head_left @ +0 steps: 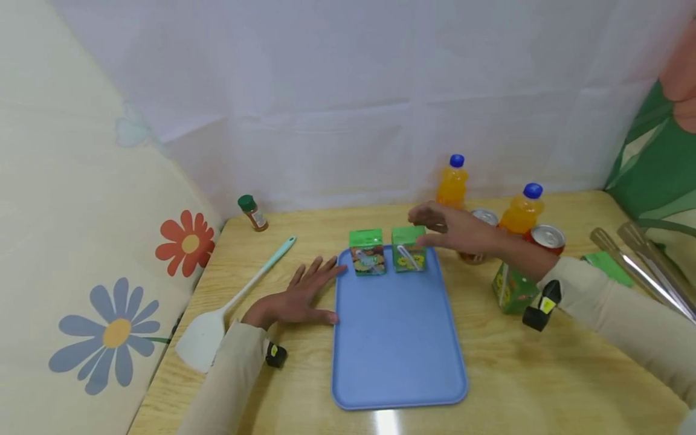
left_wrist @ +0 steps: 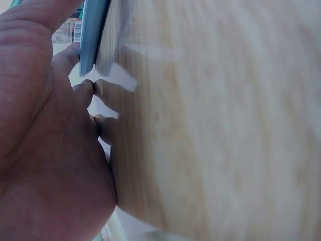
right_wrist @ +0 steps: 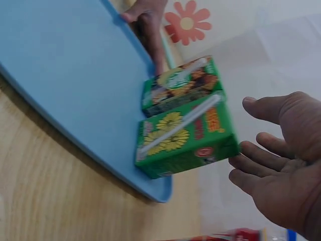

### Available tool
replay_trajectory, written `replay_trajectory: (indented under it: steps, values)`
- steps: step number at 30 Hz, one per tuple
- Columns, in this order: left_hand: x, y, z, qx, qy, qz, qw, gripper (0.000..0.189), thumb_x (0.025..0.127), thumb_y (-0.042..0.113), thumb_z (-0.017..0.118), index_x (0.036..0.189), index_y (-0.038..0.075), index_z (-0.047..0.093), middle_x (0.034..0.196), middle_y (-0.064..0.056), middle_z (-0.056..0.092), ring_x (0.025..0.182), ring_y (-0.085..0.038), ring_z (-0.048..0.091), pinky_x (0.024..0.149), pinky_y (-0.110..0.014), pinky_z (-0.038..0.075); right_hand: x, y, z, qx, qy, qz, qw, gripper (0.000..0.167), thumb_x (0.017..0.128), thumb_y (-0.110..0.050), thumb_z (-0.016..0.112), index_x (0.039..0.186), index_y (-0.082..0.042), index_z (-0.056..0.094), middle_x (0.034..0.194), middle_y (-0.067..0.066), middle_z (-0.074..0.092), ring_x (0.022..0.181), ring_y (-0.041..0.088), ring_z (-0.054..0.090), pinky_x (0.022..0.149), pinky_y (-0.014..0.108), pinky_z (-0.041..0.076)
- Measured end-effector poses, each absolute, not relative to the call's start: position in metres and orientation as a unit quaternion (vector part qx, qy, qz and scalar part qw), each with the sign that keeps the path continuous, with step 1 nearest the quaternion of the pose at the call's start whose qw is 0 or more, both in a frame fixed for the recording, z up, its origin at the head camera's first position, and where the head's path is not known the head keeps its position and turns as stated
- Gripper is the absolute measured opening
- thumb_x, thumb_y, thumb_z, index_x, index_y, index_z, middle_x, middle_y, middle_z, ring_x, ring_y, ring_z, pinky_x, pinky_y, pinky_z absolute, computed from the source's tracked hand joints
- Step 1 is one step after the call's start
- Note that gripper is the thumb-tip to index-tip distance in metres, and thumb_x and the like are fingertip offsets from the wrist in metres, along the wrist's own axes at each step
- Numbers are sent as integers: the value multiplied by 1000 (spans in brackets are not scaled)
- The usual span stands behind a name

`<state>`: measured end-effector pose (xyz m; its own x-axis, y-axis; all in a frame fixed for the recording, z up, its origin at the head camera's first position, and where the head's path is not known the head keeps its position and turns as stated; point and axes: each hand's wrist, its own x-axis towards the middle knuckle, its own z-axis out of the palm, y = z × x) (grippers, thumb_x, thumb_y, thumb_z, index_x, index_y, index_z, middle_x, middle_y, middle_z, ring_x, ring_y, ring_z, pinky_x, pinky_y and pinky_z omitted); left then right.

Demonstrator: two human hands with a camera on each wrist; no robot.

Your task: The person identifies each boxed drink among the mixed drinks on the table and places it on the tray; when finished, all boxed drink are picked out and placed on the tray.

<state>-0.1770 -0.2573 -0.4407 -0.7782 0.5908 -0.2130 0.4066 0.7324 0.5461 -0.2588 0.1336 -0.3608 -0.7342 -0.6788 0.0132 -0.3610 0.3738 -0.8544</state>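
Note:
My left hand [head_left: 304, 296] lies spread on the table, its thumb and index fingertip at the left rim of the blue tray [head_left: 397, 362]. Two drink cartons with straws stand side by side at the tray's far end: a brown-and-green carton [head_left: 368, 254] on the left and a green carton with yellow flowers [right_wrist: 188, 133] on the right. Beside the flowered carton is my right hand [head_left: 454, 229], its fingers loosely bent and nothing held between them. In the right wrist view the fingertips are very close to the carton's top; whether they touch cannot be told.
To the right stand two orange drink bottles [head_left: 452, 184], two cans [head_left: 546, 237] and another green carton [head_left: 512, 290], partly behind my right arm. Metal utensils [head_left: 647, 266] and a green packet [head_left: 608, 267] lie farther right. A white spatula [head_left: 203, 338] and a spice jar [head_left: 254, 214] are at left.

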Motion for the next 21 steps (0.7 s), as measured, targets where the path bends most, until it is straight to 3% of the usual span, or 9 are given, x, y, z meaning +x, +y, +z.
replay_trajectory:
  steps: [13, 21]
  values:
    - [-177, -260, -443, 276, 910, 250, 181, 101, 87, 58, 71, 163, 29, 11, 169, -6, -7, 151, -34, -18, 115, -60, -15, -231, 178, -317, -275, 834, -466, 108, 49, 99, -41, 64, 142, -20, 53, 142, -2, 55, 132, 19, 51, 103, 41, 48]
    - [-178, -258, -443, 273, 911, 244, 188, 101, 87, 62, 68, 163, 31, 9, 169, -3, -8, 151, -32, -18, 116, -57, -15, -188, 210, -313, -188, 874, -446, 35, 44, 101, -44, 59, 138, -20, 55, 137, 1, 58, 126, 21, 56, 91, 23, 53]
